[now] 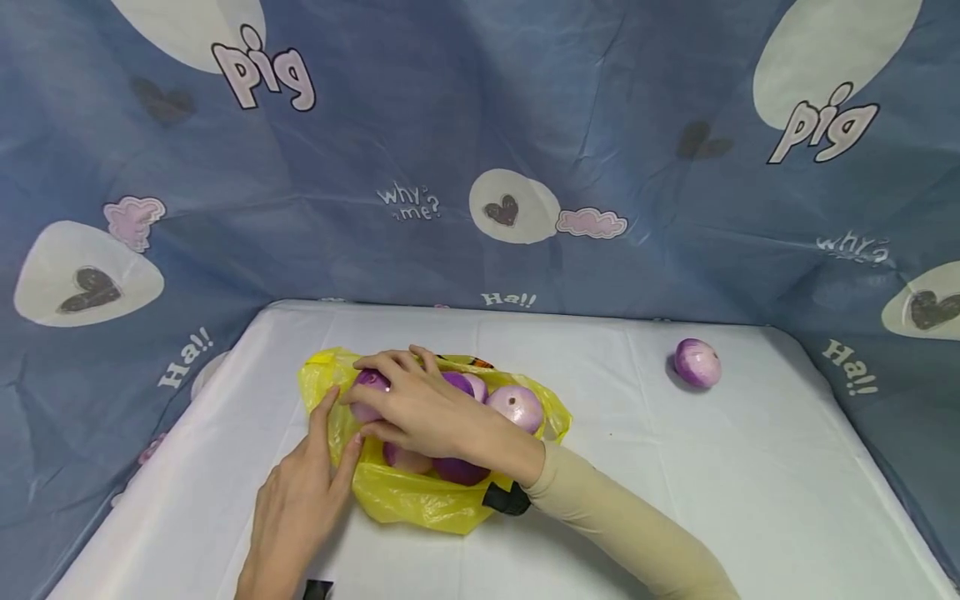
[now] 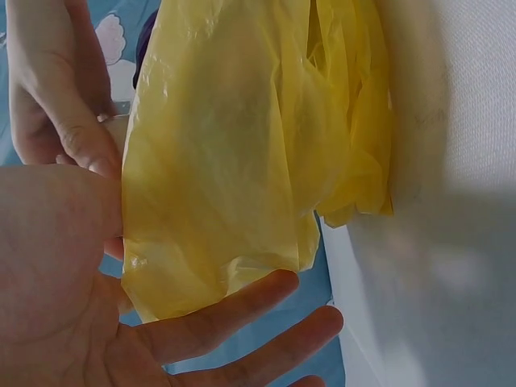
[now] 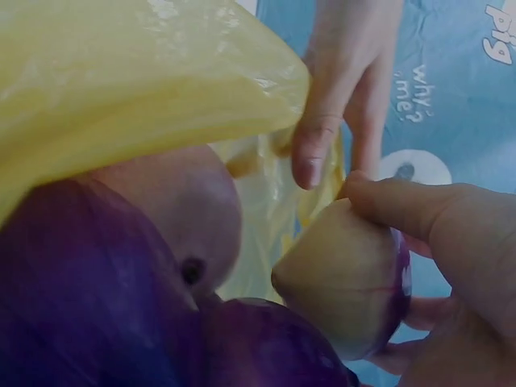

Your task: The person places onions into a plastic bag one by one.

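A yellow plastic bag (image 1: 420,500) lies with its mouth up on the white table, several purple-and-white onions inside it. At the bag's left end, my right hand (image 1: 423,408) grips one onion (image 3: 343,278) between thumb and fingers; in the head view the hand partly covers it. Other onions, such as a pale one (image 1: 515,407) and a dark purple one (image 3: 89,282), rest beside it in the bag. My left hand (image 1: 296,500) touches the bag's left rim, its thumb and index finger apart and straight. In the left wrist view its fingers (image 2: 234,318) extend beside the yellow plastic.
A single purple-and-white onion (image 1: 697,363) sits apart at the far right of the white tablecloth (image 1: 600,350). Behind and at both sides hangs a blue printed cloth (image 1: 420,108). A small black object (image 1: 318,590) shows at the front edge near my left wrist.
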The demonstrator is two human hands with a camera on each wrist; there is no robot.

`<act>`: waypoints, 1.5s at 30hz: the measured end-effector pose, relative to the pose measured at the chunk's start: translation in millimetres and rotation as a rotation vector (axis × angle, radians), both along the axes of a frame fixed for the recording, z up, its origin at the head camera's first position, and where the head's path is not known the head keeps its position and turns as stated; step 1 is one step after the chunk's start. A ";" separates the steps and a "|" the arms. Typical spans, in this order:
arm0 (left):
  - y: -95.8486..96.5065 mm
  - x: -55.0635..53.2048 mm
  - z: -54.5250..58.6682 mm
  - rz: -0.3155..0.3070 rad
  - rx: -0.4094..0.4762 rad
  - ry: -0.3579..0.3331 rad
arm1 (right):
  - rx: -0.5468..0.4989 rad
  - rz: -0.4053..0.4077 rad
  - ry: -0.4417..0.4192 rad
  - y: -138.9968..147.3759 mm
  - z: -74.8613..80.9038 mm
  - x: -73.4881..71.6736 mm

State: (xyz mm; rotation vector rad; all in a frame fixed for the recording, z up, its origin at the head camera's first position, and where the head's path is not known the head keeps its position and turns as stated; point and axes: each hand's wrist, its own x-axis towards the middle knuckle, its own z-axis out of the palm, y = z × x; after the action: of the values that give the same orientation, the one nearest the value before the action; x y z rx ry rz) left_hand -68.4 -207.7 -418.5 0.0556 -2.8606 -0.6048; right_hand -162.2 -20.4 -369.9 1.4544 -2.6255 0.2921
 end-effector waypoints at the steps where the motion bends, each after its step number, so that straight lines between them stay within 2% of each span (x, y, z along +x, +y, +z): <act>1: 0.0 -0.1 0.1 -0.001 0.000 -0.001 | 0.000 0.003 0.004 -0.5 -1.1 -0.1; 14: -0.5 0.6 0.4 -0.003 -0.005 -0.017 | 0.021 -0.016 -0.009 -6.9 -8.1 -2.1; 30: -0.2 -0.1 0.5 -0.011 -0.013 0.015 | -0.001 -0.002 -0.030 -3.5 -10.4 -1.8; 45: 0.6 -0.1 0.3 -0.002 -0.013 0.003 | -0.070 -0.006 -0.061 7.5 -11.3 -1.9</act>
State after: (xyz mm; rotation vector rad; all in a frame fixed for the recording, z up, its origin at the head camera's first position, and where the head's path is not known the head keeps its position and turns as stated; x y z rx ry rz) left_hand -68.5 -207.1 -418.3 0.0505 -2.8618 -0.5863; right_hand -164.1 -12.9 -381.2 1.4374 -2.6372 0.4304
